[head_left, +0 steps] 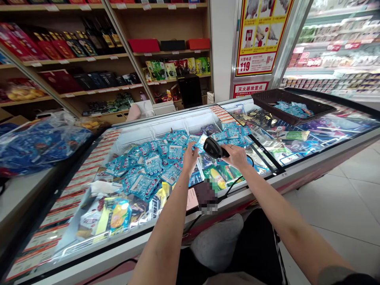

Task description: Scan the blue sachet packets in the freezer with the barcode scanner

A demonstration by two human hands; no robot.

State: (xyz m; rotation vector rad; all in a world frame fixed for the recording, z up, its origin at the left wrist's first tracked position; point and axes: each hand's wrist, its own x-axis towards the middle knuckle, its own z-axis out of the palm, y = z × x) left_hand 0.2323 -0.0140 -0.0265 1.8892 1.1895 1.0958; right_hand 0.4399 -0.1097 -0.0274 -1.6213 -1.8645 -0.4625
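Note:
My right hand [236,156] is wrapped round the handle of a black barcode scanner [212,147], its head angled towards my left hand. A small blue packet [202,141] is pinched in the fingers of my left hand [190,157], just in front of the scanner and partly hidden by it. Left of my hands, many similar blue packets [152,163] lie in a loose heap on the glass top of a chest freezer [130,136]. Another group of blue packets [234,133] lies beyond the scanner.
A dark brown basket [267,103] with blue packets stands on the freezer's right part. A pinkish phone [192,198] lies at the near edge, beside the scanner's cable [234,184]. Clear plastic bags of blue packets [44,138] sit at left. Stocked shelves [175,51] stand behind.

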